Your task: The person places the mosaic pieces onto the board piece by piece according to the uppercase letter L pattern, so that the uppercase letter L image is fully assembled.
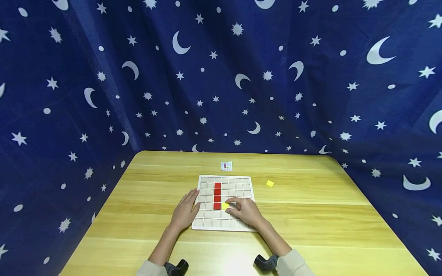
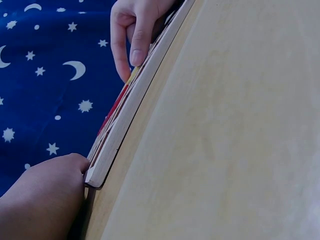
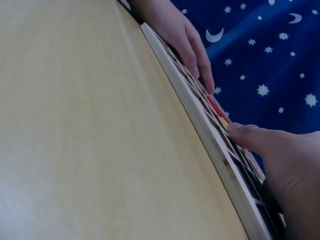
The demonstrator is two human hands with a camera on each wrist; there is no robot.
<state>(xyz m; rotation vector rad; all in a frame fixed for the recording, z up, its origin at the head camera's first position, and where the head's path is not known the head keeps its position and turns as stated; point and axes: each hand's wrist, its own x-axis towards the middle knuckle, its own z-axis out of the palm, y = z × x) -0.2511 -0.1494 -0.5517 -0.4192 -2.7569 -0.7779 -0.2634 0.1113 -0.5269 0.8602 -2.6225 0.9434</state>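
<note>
A white grid board (image 1: 213, 223) lies on the wooden table. Several red square tiles (image 1: 217, 193) form one column in its cells. Beside the lowest red tile is a yellow square tile (image 1: 225, 206), in the cell to its right. My right hand (image 1: 248, 212) reaches over the board's right part and pinches this yellow tile between thumb and forefinger. Along the board's left edge rests my left hand (image 1: 184, 211), fingers extended and touching the rim. In the left wrist view, the right thumb and forefinger meet at the yellow tile (image 2: 132, 75).
Another yellow tile (image 1: 270, 183) lies on the table (image 1: 304, 214) to the right of the board. Behind the board is a small printed card (image 1: 226, 166) with a grid and a coloured pattern. A dark blue curtain (image 1: 221, 92) with moons and stars surrounds the table's back and sides.
</note>
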